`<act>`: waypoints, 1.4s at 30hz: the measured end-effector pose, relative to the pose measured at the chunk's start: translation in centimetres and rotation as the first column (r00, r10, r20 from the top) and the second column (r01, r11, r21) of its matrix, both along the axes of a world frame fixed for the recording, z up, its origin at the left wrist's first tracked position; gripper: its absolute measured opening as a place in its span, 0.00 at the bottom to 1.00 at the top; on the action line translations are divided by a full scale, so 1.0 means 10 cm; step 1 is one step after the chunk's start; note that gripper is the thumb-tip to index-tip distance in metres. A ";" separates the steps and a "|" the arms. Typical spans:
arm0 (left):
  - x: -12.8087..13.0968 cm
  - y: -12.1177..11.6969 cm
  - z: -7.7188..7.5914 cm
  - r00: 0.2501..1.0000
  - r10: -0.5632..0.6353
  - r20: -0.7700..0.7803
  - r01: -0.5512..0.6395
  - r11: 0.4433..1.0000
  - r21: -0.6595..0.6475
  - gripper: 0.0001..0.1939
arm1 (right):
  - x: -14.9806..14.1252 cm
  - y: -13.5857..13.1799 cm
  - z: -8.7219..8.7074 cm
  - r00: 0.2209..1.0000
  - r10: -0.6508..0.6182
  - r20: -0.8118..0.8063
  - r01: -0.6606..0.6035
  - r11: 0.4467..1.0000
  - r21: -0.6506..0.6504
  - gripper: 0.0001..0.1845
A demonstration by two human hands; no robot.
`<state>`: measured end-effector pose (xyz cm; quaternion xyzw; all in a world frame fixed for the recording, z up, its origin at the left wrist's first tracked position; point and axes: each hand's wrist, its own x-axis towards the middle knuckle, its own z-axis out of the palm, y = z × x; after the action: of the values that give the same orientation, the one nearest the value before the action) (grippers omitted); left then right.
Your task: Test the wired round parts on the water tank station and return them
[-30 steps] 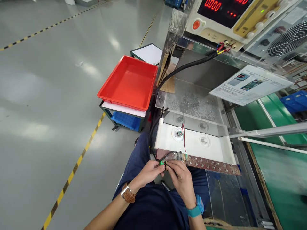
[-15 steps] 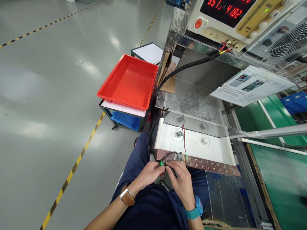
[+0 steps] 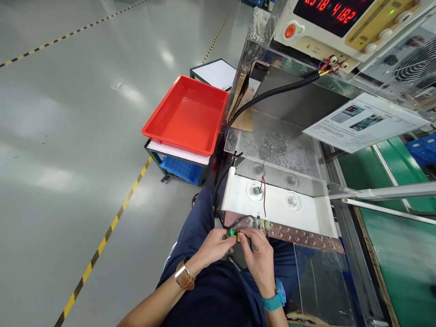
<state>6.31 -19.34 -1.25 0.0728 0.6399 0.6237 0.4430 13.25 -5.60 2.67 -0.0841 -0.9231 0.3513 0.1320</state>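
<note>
My left hand (image 3: 215, 247) pinches a small green piece (image 3: 231, 232), which looks like a connector or little circuit board. Close against it, my right hand (image 3: 259, 254) has its thumb and fingers closed on a small yellow-and-black piece (image 3: 239, 237), its kind unclear and partly covered by the fingertips. A black cable (image 3: 240, 221) loops just beyond my hands. Past them lies a brown strip with metal studs (image 3: 301, 236) along a white tray (image 3: 313, 217). In the tray sits a round white part with a circuit board (image 3: 255, 191), a red wire (image 3: 265, 200) running from it.
A red bin (image 3: 190, 116) stands on a cart at the left. Above the bench is a power supply (image 3: 327, 32) with lit red digits, and a thick black cable (image 3: 272, 94) descends from it. An instruction sheet (image 3: 364, 122) hangs at the right, over a clear plastic shelf (image 3: 272, 136).
My hands stay together, with slight finger movement; the yellow on the right-hand piece shows more plainly. The whole view has shifted slightly, and the red digits have changed.
</note>
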 end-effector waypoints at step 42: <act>-0.26 -0.12 0.17 0.868 0.070 -0.491 -0.245 0.921 -0.302 0.24 | -1.27 1.43 -0.51 0.940 -0.138 0.312 0.056 0.964 0.259 0.11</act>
<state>3.67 -20.56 0.42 0.0875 0.8335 0.4962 0.2267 0.58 8.67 -2.42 -0.1699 -0.9632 0.2082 0.0034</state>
